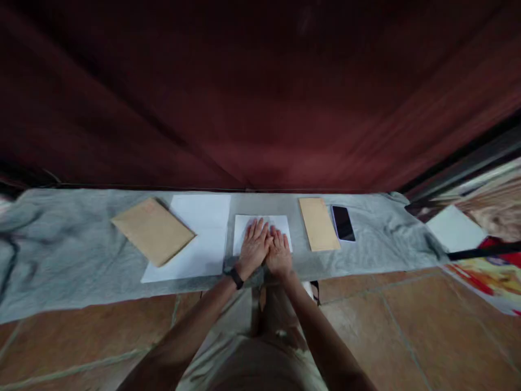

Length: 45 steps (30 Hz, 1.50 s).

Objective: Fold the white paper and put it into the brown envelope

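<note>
Fingers [257, 228] flat, gripping nothing — left hand [253, 248] and right hand [279, 255] press one white sheet [242, 228]; two envelopes [153, 231] [318, 223], one phone [342, 222].

Likely a home room (makeshift desk): terracotta floor tiles [407, 326], red curtain [260, 98], cloth-covered table [61, 255].

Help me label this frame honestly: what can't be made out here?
Head view only:
1. White paper: its near half hidden under the left hand and right hand.
2. White sheet: partly covered by the large brown envelope.
3. Phone: screen dark, too small to read.
4. Colourful printed thing: cut off by the right edge, blurred.
</note>
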{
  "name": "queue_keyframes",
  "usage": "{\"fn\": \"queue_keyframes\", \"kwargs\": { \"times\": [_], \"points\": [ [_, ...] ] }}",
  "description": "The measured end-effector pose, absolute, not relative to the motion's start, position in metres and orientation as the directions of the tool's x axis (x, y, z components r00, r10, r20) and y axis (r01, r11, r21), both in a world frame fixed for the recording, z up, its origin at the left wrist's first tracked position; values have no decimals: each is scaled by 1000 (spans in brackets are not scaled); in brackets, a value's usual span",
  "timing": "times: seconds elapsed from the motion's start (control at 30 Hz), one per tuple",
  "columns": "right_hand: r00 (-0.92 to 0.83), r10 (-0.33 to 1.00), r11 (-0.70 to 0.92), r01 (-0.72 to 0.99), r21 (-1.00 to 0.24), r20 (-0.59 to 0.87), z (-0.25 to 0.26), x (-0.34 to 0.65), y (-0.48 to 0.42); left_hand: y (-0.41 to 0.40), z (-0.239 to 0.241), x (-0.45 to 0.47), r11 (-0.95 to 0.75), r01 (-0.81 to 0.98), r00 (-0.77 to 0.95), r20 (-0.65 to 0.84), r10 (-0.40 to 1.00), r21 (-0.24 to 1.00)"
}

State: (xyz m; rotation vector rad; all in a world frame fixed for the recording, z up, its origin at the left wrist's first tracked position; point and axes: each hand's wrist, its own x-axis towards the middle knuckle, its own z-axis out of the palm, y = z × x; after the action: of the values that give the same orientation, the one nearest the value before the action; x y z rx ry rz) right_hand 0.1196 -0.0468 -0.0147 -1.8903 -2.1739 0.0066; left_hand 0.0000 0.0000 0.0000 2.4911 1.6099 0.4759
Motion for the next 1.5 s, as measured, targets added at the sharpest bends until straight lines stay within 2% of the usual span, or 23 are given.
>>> {"fn": "queue_keyframes", "kwargs": {
  "times": [0.2, 0.43, 0.53, 0.7, 0.83, 1.03, 1.17, 1.3, 1.43, 1.5],
  "points": [
    [-96, 975, 136, 972, -193, 201, -15, 120, -47, -1, -4, -6, -430, 862, 389, 194, 901, 267],
    [-7, 985, 65, 940, -336, 172, -4, 132, -35, -4, -3, -21, -420, 878, 381, 194, 904, 229],
    [-42, 981, 113, 916, -386, 189, 1, 127, -18, -3, -4, -21, -422, 880, 389, 177, 904, 217],
    [-169, 966, 229, 912, -341, 198, 1, 112, 2, -2, -5, -19, -430, 877, 402, 163, 901, 216],
    [-122, 971, 178, 943, -281, 205, -5, 116, -1, -3, -6, -21, -389, 886, 355, 171, 919, 251],
    [-22, 974, 82, 962, -261, 225, -16, 145, -16, -13, -9, -30, -292, 902, 241, 190, 952, 317],
    [3, 975, 54, 967, -249, 224, -16, 152, -24, -28, -15, -35, -240, 884, 157, 229, 961, 401],
    [20, 979, 30, 970, -241, 202, -12, 151, -27, -42, -23, -43, -152, 797, 20, 226, 974, 585],
    [30, 981, 18, 969, -248, 191, -9, 149, -27, -45, -26, -56, -13, 591, -111, 98, 989, 806],
    [48, 978, 8, 965, -263, 204, -6, 147, -26, -42, -26, -64, 84, 474, -179, 3, 984, 876]
  ]
}}
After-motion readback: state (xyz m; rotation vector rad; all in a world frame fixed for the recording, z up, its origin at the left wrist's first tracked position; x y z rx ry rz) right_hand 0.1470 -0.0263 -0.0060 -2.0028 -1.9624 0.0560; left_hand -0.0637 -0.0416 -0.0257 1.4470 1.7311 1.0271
